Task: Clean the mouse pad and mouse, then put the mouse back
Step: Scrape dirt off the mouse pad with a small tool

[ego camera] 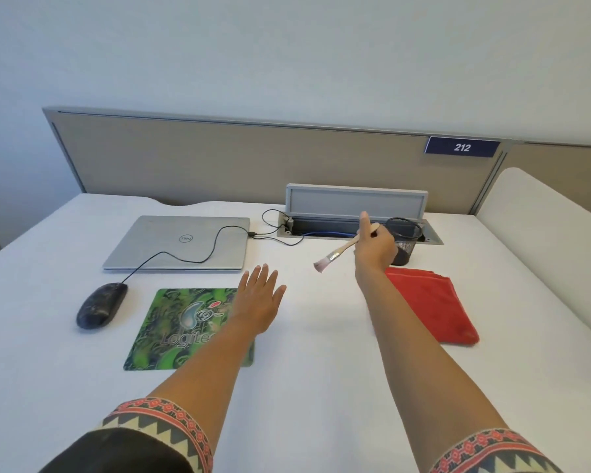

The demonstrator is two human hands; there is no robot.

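**Brush Up, Mouse Off the Pad**

The right hand (376, 245) held a small brush (338, 252) by its wooden handle. Its fingers were curled round the handle and one finger pointed up. The brush hairs pointed down and to the left, up off the white table (321, 387).

The left hand (258, 302) was flat and open, with straight fingers. It was over the right edge of the green mouse pad (171, 329). It may have been touching the pad, but that was hard to see.

The dark mouse (101, 303) lay on the table just beside the pad, on its left side. Its cord ran over a closed silver laptop (178, 242) behind the pad.

A folded red cloth (430, 302) lay to the right of the right arm. A black mesh cup (405, 240) stood behind the cloth, near the right hand.
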